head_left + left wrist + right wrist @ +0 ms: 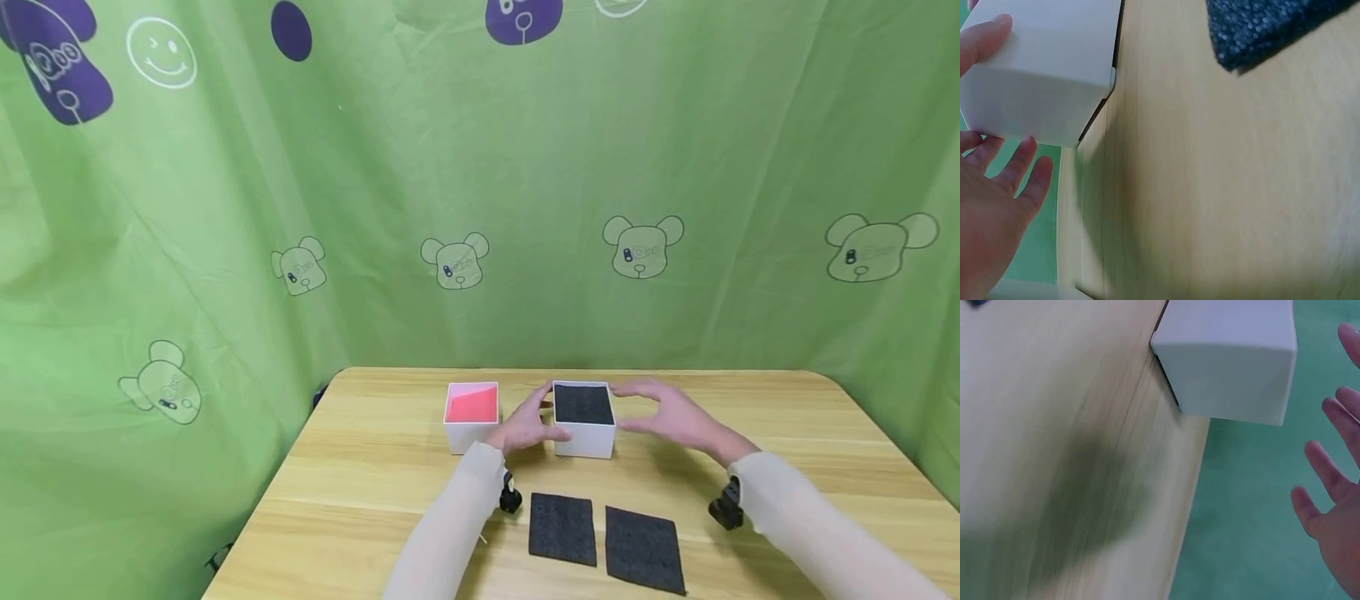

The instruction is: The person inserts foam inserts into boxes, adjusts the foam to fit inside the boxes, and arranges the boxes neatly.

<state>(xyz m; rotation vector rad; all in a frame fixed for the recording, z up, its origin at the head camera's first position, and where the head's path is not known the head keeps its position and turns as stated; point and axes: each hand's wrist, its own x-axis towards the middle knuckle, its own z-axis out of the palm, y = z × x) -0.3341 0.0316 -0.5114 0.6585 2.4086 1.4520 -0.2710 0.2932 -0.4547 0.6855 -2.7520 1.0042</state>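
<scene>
A white open-topped box (584,441) stands near the back of the wooden table, with a black felt-like sheet (583,404) filling its top. My left hand (527,423) is spread about its left side, thumb across the near face and fingertips at the side wall, as the left wrist view shows on the box (1029,87). To the right, my right hand (671,412) is spread wide with nothing in it. In the right wrist view a gap separates its fingers (1329,469) from the box (1229,378).
A second white box (468,435) with a pinkish-red sheet (474,407) inside stands left of the first, partly behind my left hand. Two black squares (562,529) (643,548) lie flat on the near part of the table (360,500). A green patterned curtain (547,167) hangs behind.
</scene>
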